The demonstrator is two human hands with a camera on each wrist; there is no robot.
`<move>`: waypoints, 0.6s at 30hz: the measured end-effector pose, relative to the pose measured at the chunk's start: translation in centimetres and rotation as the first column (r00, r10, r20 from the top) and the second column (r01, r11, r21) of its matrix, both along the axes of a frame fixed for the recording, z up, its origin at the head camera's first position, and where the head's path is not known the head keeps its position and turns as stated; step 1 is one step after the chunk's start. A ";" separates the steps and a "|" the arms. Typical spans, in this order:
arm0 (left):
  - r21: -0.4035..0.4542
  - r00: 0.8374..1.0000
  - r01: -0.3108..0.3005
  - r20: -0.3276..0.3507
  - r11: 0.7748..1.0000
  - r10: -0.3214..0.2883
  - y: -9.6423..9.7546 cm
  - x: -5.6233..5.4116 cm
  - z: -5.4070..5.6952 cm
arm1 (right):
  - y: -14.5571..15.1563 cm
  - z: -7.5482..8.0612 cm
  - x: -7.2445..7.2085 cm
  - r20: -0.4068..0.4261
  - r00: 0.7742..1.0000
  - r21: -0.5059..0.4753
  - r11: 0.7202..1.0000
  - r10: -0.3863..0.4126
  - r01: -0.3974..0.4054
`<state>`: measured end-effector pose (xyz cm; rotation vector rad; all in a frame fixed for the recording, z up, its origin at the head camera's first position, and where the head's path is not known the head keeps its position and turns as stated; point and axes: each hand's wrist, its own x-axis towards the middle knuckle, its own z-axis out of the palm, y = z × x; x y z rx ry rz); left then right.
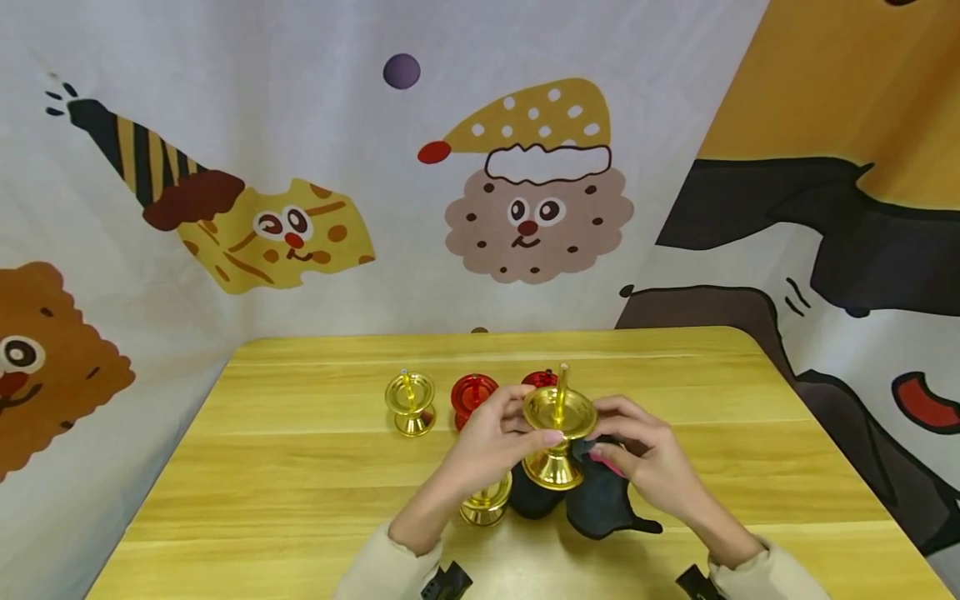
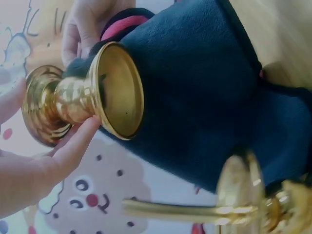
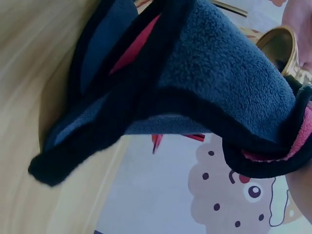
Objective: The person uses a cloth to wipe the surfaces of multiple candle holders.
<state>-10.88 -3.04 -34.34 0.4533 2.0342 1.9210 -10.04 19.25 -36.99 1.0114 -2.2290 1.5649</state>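
Note:
A shiny gold candle holder (image 1: 555,471), with a spike standing up from its dish, is held above the table. My left hand (image 1: 491,433) grips it from the side, thumb and fingers around its dish and stem. In the left wrist view, the flared hollow base of the candle holder (image 2: 119,90) shows. My right hand (image 1: 656,446) pinches a dark cloth (image 1: 600,500) with a pink underside, bringing it against the holder's right side. The cloth (image 3: 219,68) hangs down in folds in the right wrist view. Part of the right fingers is hidden behind the cloth.
Another gold candle holder (image 1: 411,408) stands left on the wooden table (image 1: 285,467). Two red candle holders, one in the middle (image 1: 474,392) and one farther right (image 1: 540,379), stand behind my hands. A further gold one (image 1: 486,504) is partly hidden beneath my left wrist.

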 end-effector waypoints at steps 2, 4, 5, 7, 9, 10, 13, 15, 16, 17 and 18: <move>0.023 1.000 0.014 -0.024 1.000 -0.014 -0.6 0.0 0.3 | 0.1 0.0 -0.3 -0.038 0.999 -0.005 1.000 -0.010 0.009; 0.028 0.999 0.014 -0.050 1.000 -0.012 -1.6 0.0 0.8 | 0.5 0.0 -0.7 -0.075 0.996 -0.004 0.999 -0.038 0.038; 0.031 0.998 0.007 -0.065 1.000 -0.005 -2.2 0.0 1.0 | 0.8 0.0 -0.9 -0.090 0.994 0.000 0.998 -0.057 0.057; 0.032 0.995 -0.030 -0.093 0.999 0.033 -3.6 0.1 1.2 | 1.4 -0.1 -1.2 -0.095 0.991 0.003 0.995 -0.096 0.096; 0.033 0.992 -0.075 -0.101 0.997 0.078 -5.2 0.2 1.2 | 2.1 -0.2 -1.4 -0.079 0.988 0.017 0.991 -0.134 0.135; 0.031 0.990 -0.099 -0.103 0.995 0.101 -6.0 0.3 1.0 | 2.5 -0.2 -1.5 -0.069 0.986 0.026 0.988 -0.150 0.152; 0.030 0.984 -0.157 -0.074 0.987 0.159 -8.4 0.6 0.1 | 3.5 -0.2 -1.7 -0.043 0.979 0.061 0.978 -0.198 0.200; 0.018 0.980 -0.198 -0.032 0.980 0.199 -9.8 1.0 -0.8 | 4.1 -0.2 -1.8 -0.028 0.973 0.089 0.969 -0.230 0.232; 0.008 0.975 -0.221 -0.008 0.975 0.221 -10.4 1.3 -1.3 | 4.3 -0.3 -1.9 -0.021 0.970 0.100 0.965 -0.242 0.243; -0.005 0.970 -0.243 0.015 0.970 0.244 -11.0 1.5 -1.8 | 4.6 -0.3 -1.9 -0.018 0.967 0.114 0.960 -0.255 0.256; -0.016 0.965 -0.261 0.037 0.965 0.261 -11.5 1.7 -2.4 | 4.8 -0.4 -1.9 -0.016 0.964 0.123 0.956 -0.266 0.266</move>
